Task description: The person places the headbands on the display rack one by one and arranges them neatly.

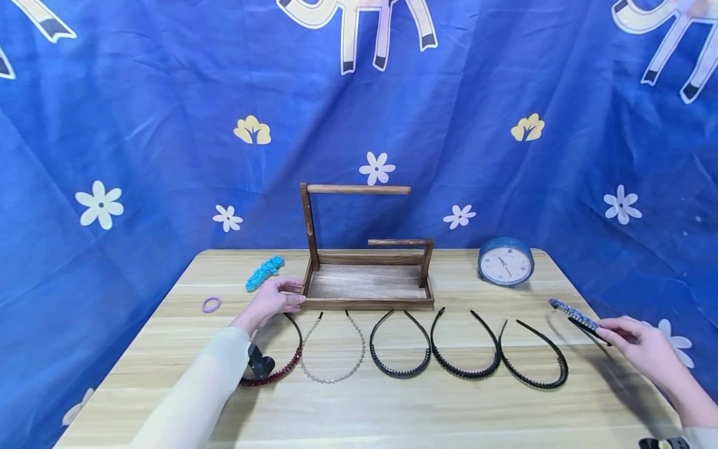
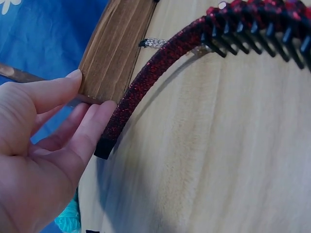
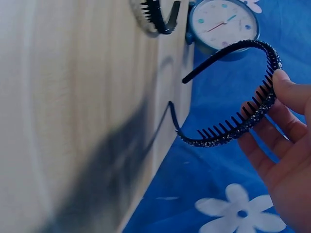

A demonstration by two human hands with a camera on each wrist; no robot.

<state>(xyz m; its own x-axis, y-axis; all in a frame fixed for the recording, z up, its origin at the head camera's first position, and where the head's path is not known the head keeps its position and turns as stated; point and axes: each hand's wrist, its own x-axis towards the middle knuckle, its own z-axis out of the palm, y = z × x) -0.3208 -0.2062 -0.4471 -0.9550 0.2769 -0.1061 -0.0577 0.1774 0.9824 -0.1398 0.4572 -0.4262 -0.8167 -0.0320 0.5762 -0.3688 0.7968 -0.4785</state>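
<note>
Head view: right hand pinches the glitter band, thumb against fingers, up off the table near its right edge; shadow falls below. From those fingertips the band's long axis runs away and to the left, roughly toward the clock.

Key relation: rack sits well left of the held band and farther from the person, with the near black band the closest loose one. Right hand has the band; left hand is the nearer one to the rack, at its front left corner. Left thumb and fingers look closed on that corner; how firmly, can't tell.

Right wrist view adds what head shows nearly edge-on: full U shape, teeth on the inside, grip at the bend, both ends free and pointing toward the table side.

Left wrist view adds the red band: its black end lies just beside the left fingertips. Touching or not, can't tell. Head hides part of that band behind the left wrist gear.
</note>
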